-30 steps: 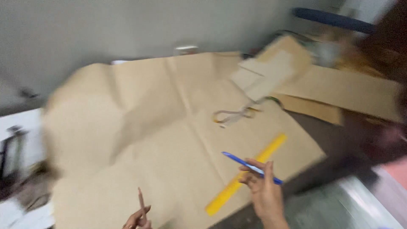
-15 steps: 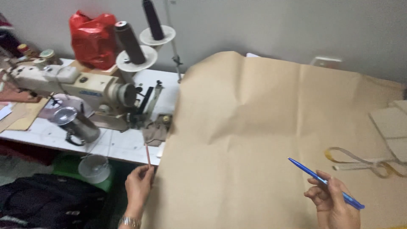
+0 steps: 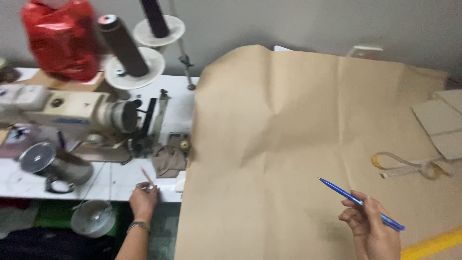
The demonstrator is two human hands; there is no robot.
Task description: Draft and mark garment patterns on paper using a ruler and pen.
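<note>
Blue pen (image 3: 361, 203) is held in the right hand (image 3: 373, 230) above brown paper (image 3: 298, 144); the left hand (image 3: 143, 198) pinches 1 thin reddish stick (image 3: 147, 176) near the sewing machine (image 3: 72, 113).

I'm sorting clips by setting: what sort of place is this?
Probably a sewing or tailoring workshop: an industrial sewing machine, thread cones on a stand, and a large sheet of brown pattern paper on the table.

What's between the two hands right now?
In the head view, only the left part of the brown paper sheet lies between the left hand, holding a thin stick, and the right hand, holding a blue pen.
</note>
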